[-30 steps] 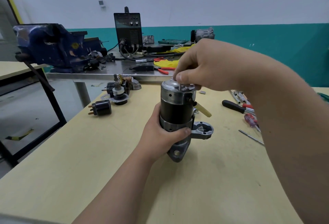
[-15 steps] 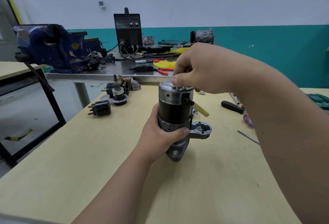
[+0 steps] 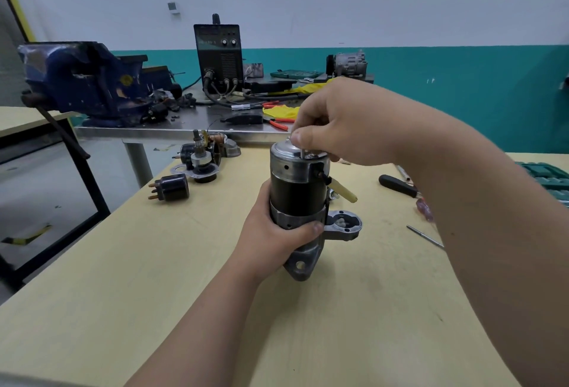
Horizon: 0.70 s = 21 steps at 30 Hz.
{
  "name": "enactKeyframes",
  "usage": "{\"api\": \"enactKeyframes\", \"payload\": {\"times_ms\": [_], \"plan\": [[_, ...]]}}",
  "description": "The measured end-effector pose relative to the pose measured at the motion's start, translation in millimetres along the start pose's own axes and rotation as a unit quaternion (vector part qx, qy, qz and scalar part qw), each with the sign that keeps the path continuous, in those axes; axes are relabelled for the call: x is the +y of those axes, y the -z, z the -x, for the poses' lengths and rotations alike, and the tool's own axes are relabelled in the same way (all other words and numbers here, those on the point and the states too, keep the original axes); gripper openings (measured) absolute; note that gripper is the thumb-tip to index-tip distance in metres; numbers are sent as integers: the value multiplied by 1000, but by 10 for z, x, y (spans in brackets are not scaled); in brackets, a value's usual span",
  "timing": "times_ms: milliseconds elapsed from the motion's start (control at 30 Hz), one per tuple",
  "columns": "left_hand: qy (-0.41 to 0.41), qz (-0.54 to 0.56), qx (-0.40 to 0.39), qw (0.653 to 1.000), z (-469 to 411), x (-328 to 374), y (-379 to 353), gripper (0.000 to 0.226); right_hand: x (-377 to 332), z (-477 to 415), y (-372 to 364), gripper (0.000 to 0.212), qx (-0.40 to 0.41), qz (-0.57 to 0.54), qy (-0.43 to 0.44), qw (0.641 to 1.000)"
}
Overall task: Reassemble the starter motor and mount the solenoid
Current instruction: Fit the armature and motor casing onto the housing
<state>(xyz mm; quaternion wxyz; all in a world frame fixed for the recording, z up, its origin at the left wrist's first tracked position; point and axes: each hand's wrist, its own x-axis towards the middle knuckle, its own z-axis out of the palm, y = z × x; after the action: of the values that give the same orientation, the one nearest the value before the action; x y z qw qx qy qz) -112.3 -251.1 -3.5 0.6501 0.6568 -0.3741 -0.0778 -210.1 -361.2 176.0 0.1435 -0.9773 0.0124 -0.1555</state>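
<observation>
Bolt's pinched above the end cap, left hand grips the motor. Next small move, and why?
Probably twist the bolt down into the end cap: its shank stands proud, pinched by the right hand, and the left hand steadies the upright starter motor.

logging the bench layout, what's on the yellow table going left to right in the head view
black cylinder with copper pins → loose parts cluster → starter motor → black-handled screwdriver → red-handled screwdriver → green tool case
</observation>
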Motion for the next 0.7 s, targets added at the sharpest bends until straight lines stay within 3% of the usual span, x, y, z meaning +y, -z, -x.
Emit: {"api": "enactKeyframes", "payload": {"times_ms": [267,467,700], "plan": [[9,9,3,1000,18,8,-30,68,-68,14,-190,36,90,126,-50,987],[16,13,-24,999,-2,17,29,65,-55,23,13,14,-31,35,15,999],[8,6,2,1000,0,5,-39,66,-4,-43,-113,34,35,112,-15,993]]}}
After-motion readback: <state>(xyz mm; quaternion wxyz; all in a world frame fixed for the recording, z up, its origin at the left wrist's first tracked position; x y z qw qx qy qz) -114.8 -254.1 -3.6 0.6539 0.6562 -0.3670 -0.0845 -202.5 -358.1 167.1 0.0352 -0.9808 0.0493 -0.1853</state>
